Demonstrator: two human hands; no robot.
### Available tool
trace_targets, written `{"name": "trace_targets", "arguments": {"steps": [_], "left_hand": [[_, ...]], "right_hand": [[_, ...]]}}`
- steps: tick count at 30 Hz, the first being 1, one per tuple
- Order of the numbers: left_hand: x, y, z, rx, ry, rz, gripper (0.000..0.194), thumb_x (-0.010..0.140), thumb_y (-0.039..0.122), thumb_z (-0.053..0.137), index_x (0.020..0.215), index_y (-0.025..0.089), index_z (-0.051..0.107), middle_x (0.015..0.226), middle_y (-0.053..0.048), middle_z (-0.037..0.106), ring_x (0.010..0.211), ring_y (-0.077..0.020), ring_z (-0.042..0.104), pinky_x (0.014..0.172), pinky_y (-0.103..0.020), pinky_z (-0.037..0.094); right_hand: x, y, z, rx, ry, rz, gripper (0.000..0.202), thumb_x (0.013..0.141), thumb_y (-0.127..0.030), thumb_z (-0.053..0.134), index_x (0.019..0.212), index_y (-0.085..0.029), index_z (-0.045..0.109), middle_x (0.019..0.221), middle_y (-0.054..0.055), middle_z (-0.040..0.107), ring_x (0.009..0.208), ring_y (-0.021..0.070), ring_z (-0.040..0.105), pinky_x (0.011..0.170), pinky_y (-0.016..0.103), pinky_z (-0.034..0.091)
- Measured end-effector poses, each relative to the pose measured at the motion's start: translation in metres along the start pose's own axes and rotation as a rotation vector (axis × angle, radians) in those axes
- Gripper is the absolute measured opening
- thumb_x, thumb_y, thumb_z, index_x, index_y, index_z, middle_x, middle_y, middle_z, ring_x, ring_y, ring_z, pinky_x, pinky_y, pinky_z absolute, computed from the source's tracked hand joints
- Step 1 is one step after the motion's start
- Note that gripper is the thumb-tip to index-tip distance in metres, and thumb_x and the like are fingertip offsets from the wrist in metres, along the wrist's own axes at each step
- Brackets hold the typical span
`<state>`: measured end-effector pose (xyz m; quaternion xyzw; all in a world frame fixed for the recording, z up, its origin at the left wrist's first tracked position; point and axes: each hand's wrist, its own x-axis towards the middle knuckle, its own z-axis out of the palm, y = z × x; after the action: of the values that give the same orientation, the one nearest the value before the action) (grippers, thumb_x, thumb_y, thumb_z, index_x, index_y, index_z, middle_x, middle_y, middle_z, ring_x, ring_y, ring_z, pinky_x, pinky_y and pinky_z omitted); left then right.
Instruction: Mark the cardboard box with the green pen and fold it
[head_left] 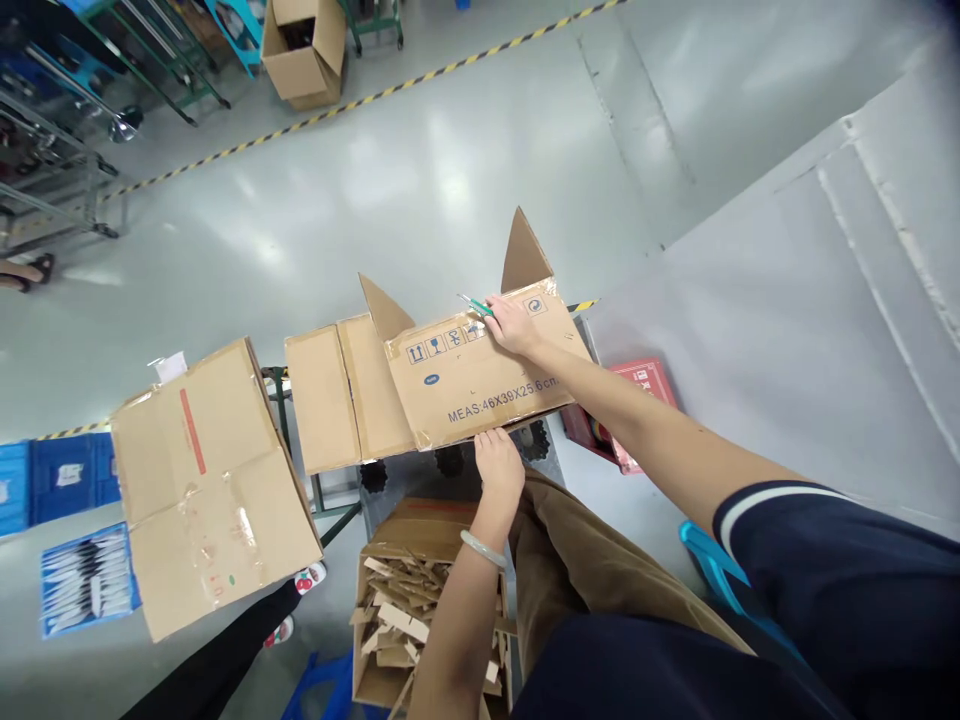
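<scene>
Straight ahead of the person, a flattened cardboard box (480, 375) printed with handling symbols and "MEAS: 46X39X25.6 cm" lies across a stand, two of its flaps standing up as points at the far edge. On its far side the right hand (511, 325) is closed around a green-handled cutter (475, 304) pressed to the cardboard, while the left hand (496, 463), a pale bangle on its wrist, grips the near edge with curled fingers. Below sits an open carton of cardboard scraps (420, 610), another flattened box (206, 485) lies to the left, and a red crate (637, 410) stands to the right.
</scene>
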<state>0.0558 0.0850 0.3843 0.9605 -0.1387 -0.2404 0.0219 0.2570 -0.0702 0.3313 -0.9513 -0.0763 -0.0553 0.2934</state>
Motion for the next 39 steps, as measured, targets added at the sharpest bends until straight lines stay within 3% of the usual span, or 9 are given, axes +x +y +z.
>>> {"name": "trace_targets", "arguments": {"steps": [3,6,9,12,15,18,30,35,39], "left_hand": [[0.005,-0.009,0.01,0.014,-0.04,-0.008,0.033,0.09,0.01,0.033,0.096,0.006,0.065,0.094,-0.017,0.069,0.096,-0.0287,0.064,0.088,-0.04,0.048],[0.013,-0.028,0.008,0.048,-0.053,0.03,0.033,0.092,0.013,0.035,0.091,0.009,0.067,0.089,-0.015,0.071,0.09,-0.027,0.067,0.081,-0.037,0.051],[0.027,-0.041,-0.019,0.085,-0.021,0.082,0.033,0.094,0.02,0.036,0.091,0.012,0.067,0.087,-0.014,0.072,0.086,-0.0277,0.069,0.073,-0.037,0.053],[0.041,-0.035,-0.062,0.105,0.042,0.154,0.034,0.096,0.028,0.036,0.092,0.017,0.067,0.086,-0.011,0.072,0.084,-0.0282,0.069,0.07,-0.037,0.054],[0.046,-0.016,-0.101,0.132,0.095,0.21,0.033,0.095,0.033,0.038,0.091,0.019,0.067,0.085,-0.01,0.072,0.082,-0.0288,0.069,0.067,-0.036,0.053],[0.042,0.004,-0.124,0.154,0.12,0.229,0.033,0.095,0.036,0.039,0.09,0.019,0.067,0.085,-0.009,0.072,0.08,-0.0282,0.069,0.064,-0.035,0.052],[0.02,0.039,-0.149,0.069,0.118,0.215,0.031,0.093,0.037,0.043,0.084,0.021,0.068,0.086,-0.009,0.072,0.084,-0.0259,0.066,0.065,-0.033,0.042],[0.01,0.039,-0.168,-0.046,0.156,0.154,0.03,0.09,0.038,0.046,0.074,0.021,0.065,0.077,-0.006,0.069,0.076,-0.0222,0.062,0.061,-0.03,0.034],[-0.002,0.035,-0.195,-0.211,0.157,0.137,0.034,0.087,0.04,0.048,0.061,0.02,0.054,0.06,-0.001,0.057,0.062,-0.0168,0.053,0.056,-0.028,0.028]], "right_hand": [[-0.009,-0.012,-0.013,0.149,0.077,-0.017,0.041,0.098,-0.034,0.033,0.123,-0.008,0.052,0.126,0.019,0.056,0.116,0.028,0.05,0.103,0.044,0.037],[-0.045,-0.04,-0.047,0.315,0.138,0.055,0.036,0.1,-0.036,0.031,0.111,-0.012,0.056,0.102,0.013,0.065,0.091,0.0237,0.06,0.083,0.036,0.048],[-0.112,-0.077,-0.084,0.348,0.17,0.184,0.033,0.101,-0.04,0.034,0.107,-0.016,0.057,0.086,0.007,0.067,0.076,0.0208,0.062,0.07,0.03,0.048],[-0.176,-0.104,-0.103,0.293,0.082,0.234,0.035,0.101,-0.035,0.035,0.129,-0.017,0.047,0.1,0.007,0.069,0.081,0.0224,0.066,0.07,0.03,0.051],[-0.208,-0.112,-0.098,0.181,0.034,0.266,0.042,0.1,-0.03,0.032,0.14,-0.018,0.037,0.125,0.01,0.061,0.097,0.026,0.066,0.078,0.035,0.053],[-0.211,-0.11,-0.088,0.082,0.026,0.322,0.045,0.101,-0.028,0.028,0.144,-0.017,0.034,0.131,0.01,0.057,0.102,0.0263,0.064,0.082,0.036,0.055],[-0.238,-0.101,-0.107,-0.245,-0.173,0.391,0.053,0.099,-0.019,0.031,0.151,-0.022,0.022,0.095,0.007,0.068,0.077,0.0207,0.066,0.054,0.025,0.045],[-0.277,-0.099,-0.095,-0.219,-0.203,0.428,0.051,0.099,-0.02,0.032,0.15,-0.019,0.026,0.094,0.007,0.066,0.079,0.021,0.066,0.053,0.025,0.044],[-0.316,-0.091,-0.087,-0.206,-0.208,0.435,0.054,0.095,-0.014,0.033,0.149,-0.018,0.028,0.089,0.006,0.065,0.079,0.0205,0.065,0.053,0.025,0.043]]}}
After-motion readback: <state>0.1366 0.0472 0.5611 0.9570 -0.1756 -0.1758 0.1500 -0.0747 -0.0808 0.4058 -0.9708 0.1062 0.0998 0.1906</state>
